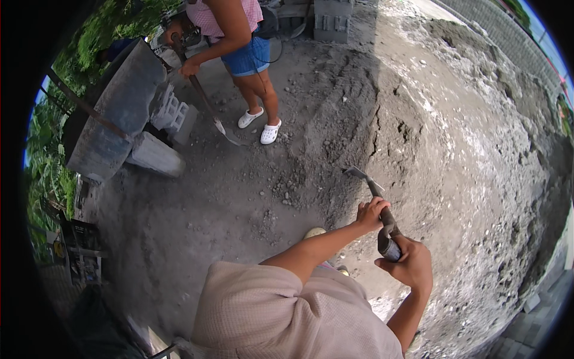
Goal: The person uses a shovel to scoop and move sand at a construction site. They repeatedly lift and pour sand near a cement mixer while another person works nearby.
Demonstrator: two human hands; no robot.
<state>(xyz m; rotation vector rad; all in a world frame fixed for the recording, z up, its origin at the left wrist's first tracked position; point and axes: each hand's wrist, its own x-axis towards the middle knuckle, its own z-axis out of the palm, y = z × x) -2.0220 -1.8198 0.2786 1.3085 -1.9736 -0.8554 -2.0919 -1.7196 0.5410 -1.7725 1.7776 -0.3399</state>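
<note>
In the head view I hold a shovel [387, 220] slanting across the slope of grey sand [430, 179]. My left hand [372, 214] is closed round its shaft, partway down. At the upper end, my right hand [414, 263] is on the handle grip, its thumb sticking out to the side and its fingers partly hidden. The small blade lies against the foot of the sand slope, where loose lumps are scattered.
Ahead on the left stands a person [233, 42] in white clogs, holding another shovel [209, 110] with its tip on the ground. Beside them are a large grey metal tub [119, 113] and concrete blocks [176, 113]. More blocks [332, 21] are stacked at the back.
</note>
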